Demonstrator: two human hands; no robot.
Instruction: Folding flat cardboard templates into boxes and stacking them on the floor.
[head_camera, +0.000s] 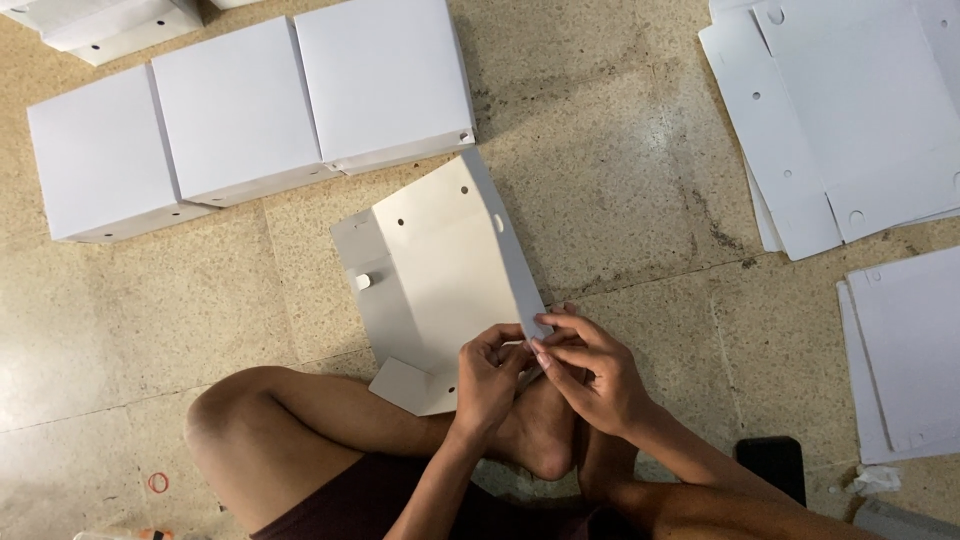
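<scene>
A person is sitting cross-legged on the floor (620, 150), working a half-folded white box blank (440, 275) at frame centre. Both hands are meeting at the blank's lower right corner: the left hand (487, 380) is pinching the edge from below, fingers clamped on the card, and the right hand (590, 370) is closing over the same corner flap, fingers together on it. One side wall is standing up; the other panels are lying flat, so this blank is judged partly formed. Three finished boxes (240, 110) are standing in a row at upper left, with more at the top edge. Flat blanks (850, 120) are stacking at upper right and right, so work appears to remain. A dark phone (772, 462) is lying at lower right.
</scene>
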